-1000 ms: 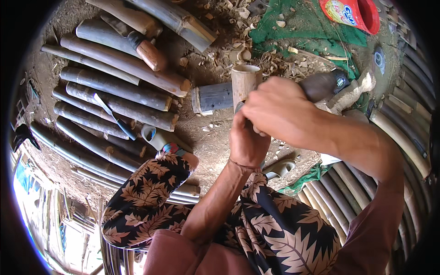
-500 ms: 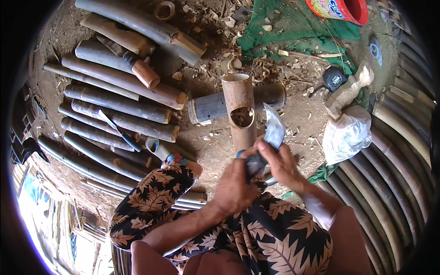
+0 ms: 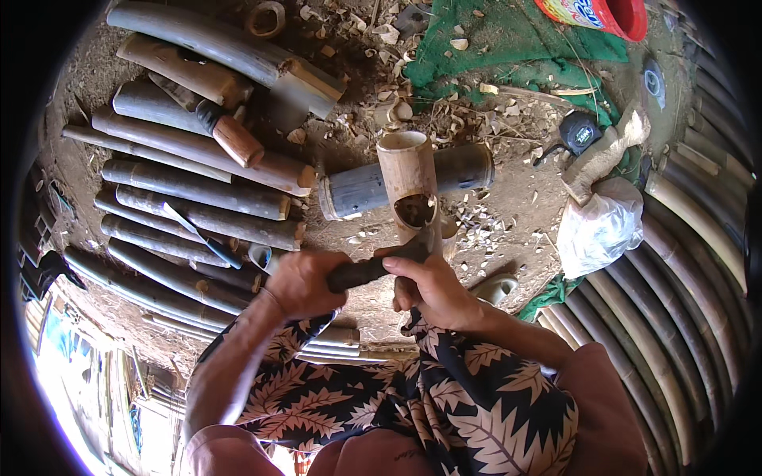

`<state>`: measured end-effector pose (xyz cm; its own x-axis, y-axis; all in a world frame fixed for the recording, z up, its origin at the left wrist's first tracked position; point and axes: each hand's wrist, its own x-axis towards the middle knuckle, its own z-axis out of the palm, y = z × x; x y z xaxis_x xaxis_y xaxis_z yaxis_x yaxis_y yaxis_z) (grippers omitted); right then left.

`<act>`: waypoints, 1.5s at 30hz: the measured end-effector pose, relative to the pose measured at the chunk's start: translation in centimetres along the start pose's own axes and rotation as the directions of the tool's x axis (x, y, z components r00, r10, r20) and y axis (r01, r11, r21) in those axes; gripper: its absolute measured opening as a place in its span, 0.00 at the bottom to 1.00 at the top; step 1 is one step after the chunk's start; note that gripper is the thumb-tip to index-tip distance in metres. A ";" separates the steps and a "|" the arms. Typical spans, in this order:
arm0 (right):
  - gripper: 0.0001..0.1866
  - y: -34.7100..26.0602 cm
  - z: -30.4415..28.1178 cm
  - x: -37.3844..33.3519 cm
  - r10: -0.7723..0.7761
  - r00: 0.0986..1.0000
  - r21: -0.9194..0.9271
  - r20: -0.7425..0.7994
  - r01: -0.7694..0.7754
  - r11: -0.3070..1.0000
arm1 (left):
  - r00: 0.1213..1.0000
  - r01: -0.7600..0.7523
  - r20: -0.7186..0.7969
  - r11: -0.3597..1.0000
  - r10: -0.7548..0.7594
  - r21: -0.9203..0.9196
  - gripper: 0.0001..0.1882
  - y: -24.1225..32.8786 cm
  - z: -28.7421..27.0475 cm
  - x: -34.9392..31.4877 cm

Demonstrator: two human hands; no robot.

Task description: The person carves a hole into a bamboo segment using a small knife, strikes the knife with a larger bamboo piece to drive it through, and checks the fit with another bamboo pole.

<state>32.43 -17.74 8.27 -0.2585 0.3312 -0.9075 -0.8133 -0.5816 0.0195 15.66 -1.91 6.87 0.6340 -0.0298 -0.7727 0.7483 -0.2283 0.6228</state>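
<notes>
A light tan bamboo tube (image 3: 406,163) with an open top end and an oval hole cut in its side leans across a dark bamboo length (image 3: 355,194) on the ground. Over its lower part I hold a knife by its dark handle (image 3: 359,274). My left hand (image 3: 305,284) wraps the rear of that handle. My right hand (image 3: 432,292) is closed around the front, thumb pressed along the top near the blade. Little of the blade shows; it is turned against the tube just below the hole, and its edge cannot be made out.
Cut bamboo lengths (image 3: 198,178) lie in rows at left, with a wooden-handled tool (image 3: 236,141) and another knife (image 3: 202,234) on them. Long poles (image 3: 675,293) line the right, beside a plastic bag (image 3: 602,230), tape measure (image 3: 578,132) and red bucket (image 3: 627,17). Chips (image 3: 484,230) litter the dirt.
The knife has swung from blade-up to lying across the tube below the hole. My left hand has moved left with the handle, and my right hand slightly left.
</notes>
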 end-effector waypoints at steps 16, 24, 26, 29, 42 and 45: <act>0.11 0.5 -2.7 -0.3 -0.519 0.835 -0.738 -0.184 0.231 0.634 | 0.913 0.134 -0.265 0.841 -0.310 -0.524 0.20 9.6 13.1 1.0; 0.16 3.5 -2.3 1.1 -0.031 0.944 0.350 0.328 -0.091 0.932 | 0.997 -0.060 0.077 0.857 0.024 0.512 0.08 6.2 -3.3 -1.9; 0.16 2.4 -2.6 0.6 -0.010 0.951 0.283 0.310 -0.082 0.956 | 0.992 -0.092 0.121 0.900 0.044 0.426 0.09 4.4 -3.1 -1.3; 0.17 0.9 -2.1 -0.4 0.024 0.994 0.089 0.106 -0.034 0.995 | 0.995 -0.050 0.096 0.966 0.026 0.255 0.11 2.3 0.8 -0.7; 0.19 0.4 -2.1 -0.6 -0.007 0.988 0.131 0.152 -0.013 0.991 | 0.999 0.027 -0.027 0.957 -0.020 0.289 0.11 3.9 0.5 -1.5; 0.18 -0.1 -1.8 -1.0 0.026 0.999 -0.029 0.020 -0.025 0.999 | 0.995 0.050 0.081 0.996 -0.056 0.071 0.14 2.8 2.4 -0.9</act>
<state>33.76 -19.33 8.38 -0.2895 0.3305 -0.8983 -0.7912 -0.6108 0.0302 16.73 -4.82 8.98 0.5734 -0.0962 -0.8136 0.7633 -0.2981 0.5732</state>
